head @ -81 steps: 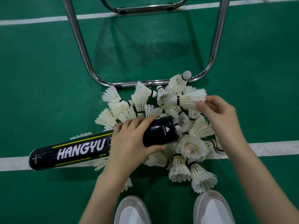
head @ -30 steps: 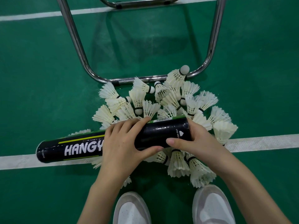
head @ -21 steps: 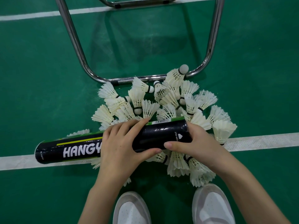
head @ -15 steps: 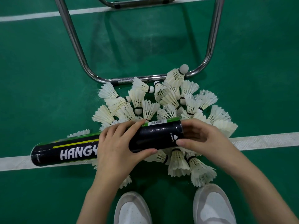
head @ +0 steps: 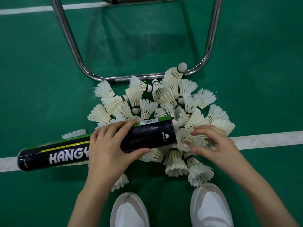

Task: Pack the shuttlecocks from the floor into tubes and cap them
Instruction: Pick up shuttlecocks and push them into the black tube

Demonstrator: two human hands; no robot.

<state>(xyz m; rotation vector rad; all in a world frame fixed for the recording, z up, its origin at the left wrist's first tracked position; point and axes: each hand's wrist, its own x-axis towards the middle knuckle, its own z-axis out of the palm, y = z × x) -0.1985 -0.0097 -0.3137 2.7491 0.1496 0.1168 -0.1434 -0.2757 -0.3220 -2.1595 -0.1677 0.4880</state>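
Left hand [head: 108, 148] clamped around tube [head: 91, 145], steadying its mouth; right hand [head: 213, 145] pinching shuttlecock [head: 186, 141], cork aimed inward, seemingly for nesting.

Count, head view. Tubes: 1, black tube [head: 68, 153], lying across the white line. Hands: 2, left hand [head: 111, 149] wrapped round the tube, right hand [head: 213, 145] at its 3 o'clock end with fingers on one shuttlecock [head: 186, 141]. Loose shuttlecocks [head: 136, 97] in the pile on the floor [head: 32, 79]: roughly 25 to 30; overlap prevents an exact figure. Shoes: 2, white shoes [head: 129, 210] at 6 o'clock. Chrome frame [head: 68, 40]: 1, at 12 o'clock. White floor lines [head: 265, 138]: 2.
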